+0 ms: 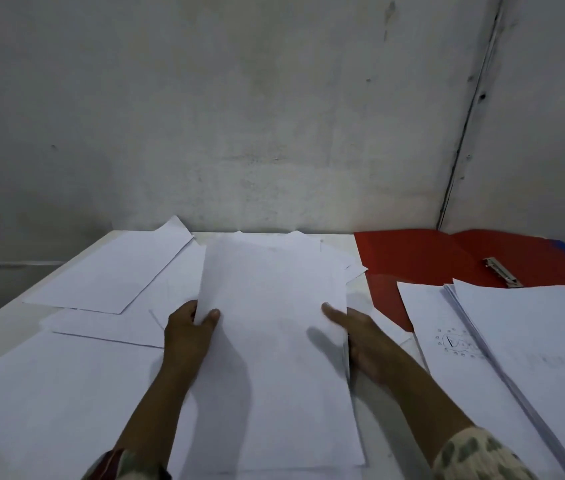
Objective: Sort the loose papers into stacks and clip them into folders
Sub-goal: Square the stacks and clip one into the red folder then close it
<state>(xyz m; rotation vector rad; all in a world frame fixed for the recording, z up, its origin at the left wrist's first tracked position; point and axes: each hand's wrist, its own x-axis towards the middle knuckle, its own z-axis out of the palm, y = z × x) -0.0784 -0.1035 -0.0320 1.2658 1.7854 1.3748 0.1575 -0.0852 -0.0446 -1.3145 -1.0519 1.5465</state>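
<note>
Paper sits mid-table: your left hand pinches its left edge, your right hand lies flat, fingers straight, along the right. Square the edges before stacking beside the red folder.

Wall: grey-white plaster, scuffed and mottled with dark specks and stains, filling the upper half of the view; a paler patch sits low near its middle. Corner seam: a dark slanted line on the right where a second wall panel of the same finish meets the first. Table: white top, its far edge against the wall, its left edge running diagonally; lighting dim and even.
</note>
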